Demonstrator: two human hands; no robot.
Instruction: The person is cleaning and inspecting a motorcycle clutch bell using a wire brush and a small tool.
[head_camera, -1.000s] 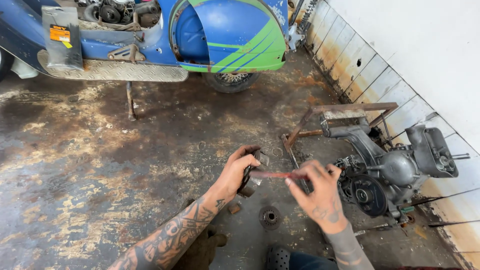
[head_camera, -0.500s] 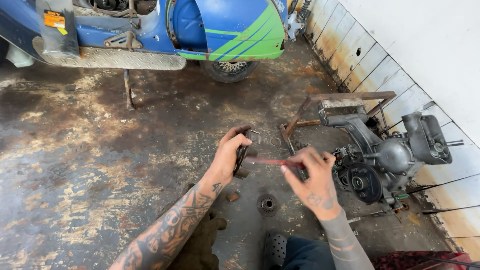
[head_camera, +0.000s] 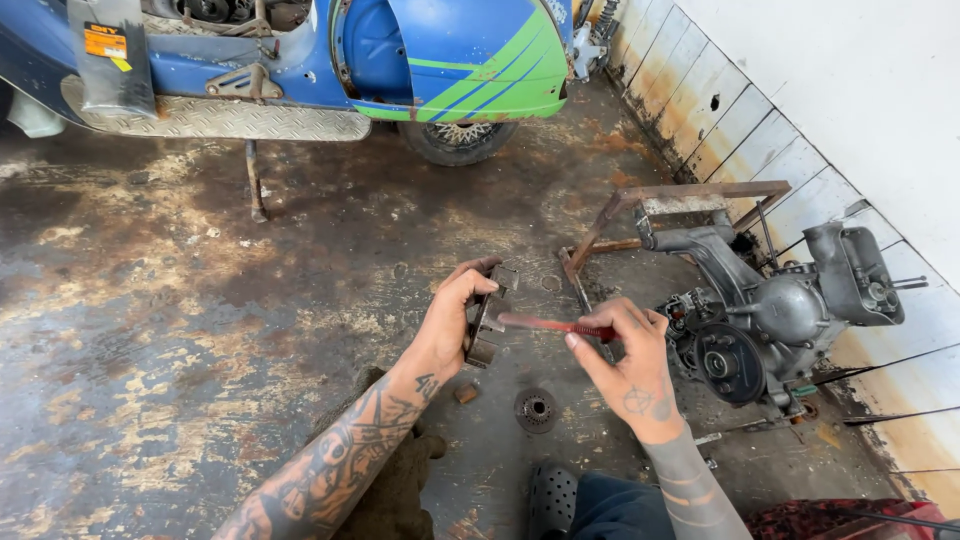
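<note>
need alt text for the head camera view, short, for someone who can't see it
A person's left hand grips a dark round metal part while the right hand pokes a thin red tool at it, above a stained concrete floor. A grey engine on a rusty stand sits to the right, and a blue and green scooter is parked behind.

Scooter (head_camera: 300, 70) behind; engine (head_camera: 770, 320) right (on stand (head_camera: 690, 195)); hub (head_camera: 536, 409) below hands.

Floor (head_camera: 200, 300): bare concrete, stained dark with rust-coloured and pale patches. Wall (head_camera: 850, 100): white above, with rust-streaked tiles at its base. A blue-and-green scooter (head_camera: 440, 60) stands at the far edge. Lighting: even daylight.
</note>
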